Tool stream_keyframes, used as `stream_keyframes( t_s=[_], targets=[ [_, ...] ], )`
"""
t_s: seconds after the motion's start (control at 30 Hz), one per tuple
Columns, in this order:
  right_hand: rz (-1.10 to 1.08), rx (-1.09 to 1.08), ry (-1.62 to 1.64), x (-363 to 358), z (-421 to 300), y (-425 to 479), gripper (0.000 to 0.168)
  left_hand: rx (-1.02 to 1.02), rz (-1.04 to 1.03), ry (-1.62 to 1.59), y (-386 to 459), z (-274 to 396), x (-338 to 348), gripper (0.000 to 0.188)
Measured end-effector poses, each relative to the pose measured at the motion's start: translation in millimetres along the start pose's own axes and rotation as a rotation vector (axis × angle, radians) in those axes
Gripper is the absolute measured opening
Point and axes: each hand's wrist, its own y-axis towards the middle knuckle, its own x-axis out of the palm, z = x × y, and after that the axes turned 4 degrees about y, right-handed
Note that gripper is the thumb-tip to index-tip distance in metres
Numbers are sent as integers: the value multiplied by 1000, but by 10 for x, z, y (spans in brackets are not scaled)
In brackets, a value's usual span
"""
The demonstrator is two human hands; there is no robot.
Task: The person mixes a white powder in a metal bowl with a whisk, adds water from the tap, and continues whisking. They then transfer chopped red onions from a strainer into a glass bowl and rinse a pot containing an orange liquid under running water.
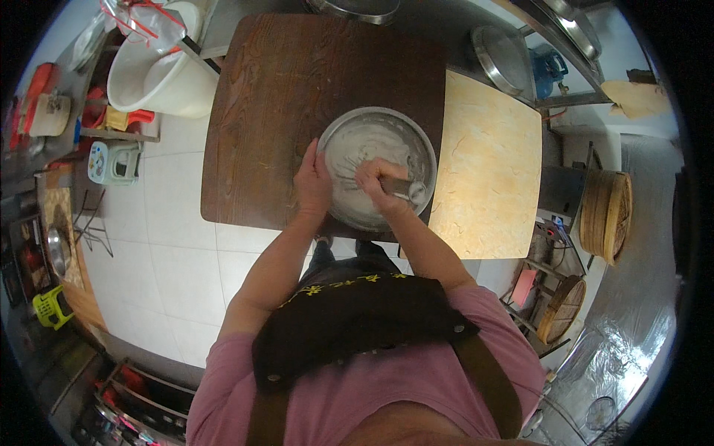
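A round metal bowl [428, 153] stands near the front right edge of a dark brown wooden tabletop [268, 111]. Pale, wet batter or dough [357, 207] covers its bottom and smears up its wall. My left hand [312, 183] holds the bowl's left side, fingers along the rim. Inside the bowl, my right hand [382, 179] grips a wire whisk [347, 168]. Its wires point left into the pale mix, and its thick handle [397, 187] sticks out to the right, ending in a round metal cap. My right hand partly hides the whisk.
A yellow marbled board [485, 167] adjoins the tabletop on the right. Round metal pans [499, 61] stand behind. At the back left is a large white bucket [162, 83], with a small plastic stool [114, 161] below. Bamboo steamers [605, 214] are at far right.
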Motion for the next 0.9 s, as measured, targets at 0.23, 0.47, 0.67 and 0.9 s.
stream_keyframes(
  t_s=[0.23,0.47,0.67,0.9],
  targets=[
    [236,39,357,-568,-245,-320,16,-51,-49,-35,-59,124,-45,34],
    [376,277,-139,-1109,-1180,-210,17,-37,-35,-65,-34,171,-42,34],
    [-33,708,-540,-1240,-2017,-142,18,-70,-53,-54,-41,163,-61,35],
    [-718,522,-1687,-846,-1559,-99,48,-29,-37,-49,-15,129,-26,35]
  ],
)
